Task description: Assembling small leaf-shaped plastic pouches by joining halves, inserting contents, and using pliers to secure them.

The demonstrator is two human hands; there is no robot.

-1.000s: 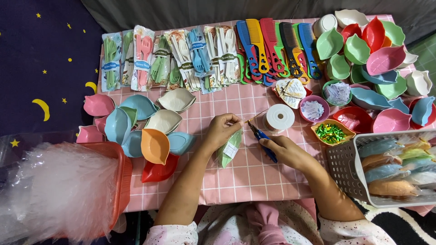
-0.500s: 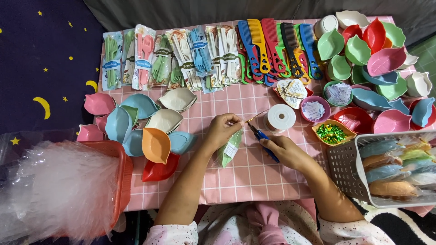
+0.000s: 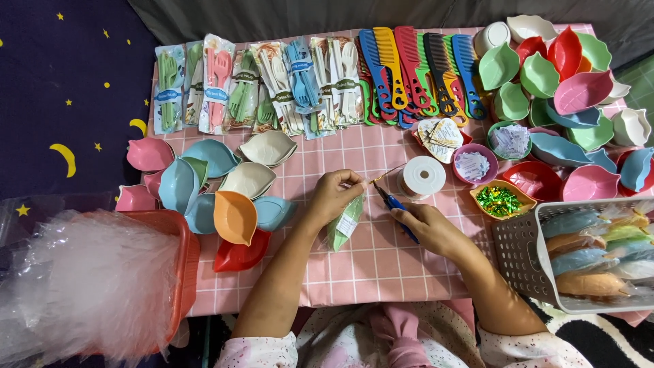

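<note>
With the left hand [image 3: 335, 196] pinching a bagged green dish [image 3: 345, 223] and gold tie [image 3: 385, 174], the right hand [image 3: 426, 228] grips blue scissors [image 3: 394, 206]; many dishes [image 3: 204, 187] lie unwrapped.

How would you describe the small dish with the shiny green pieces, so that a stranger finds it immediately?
Start at the grey plastic basket on the right edge of the pink checked cloth. Just above its upper left corner sits a small orange dish. It alone holds shiny green pieces; the purple dish and the green dish beyond it hold white paper slips.
</note>
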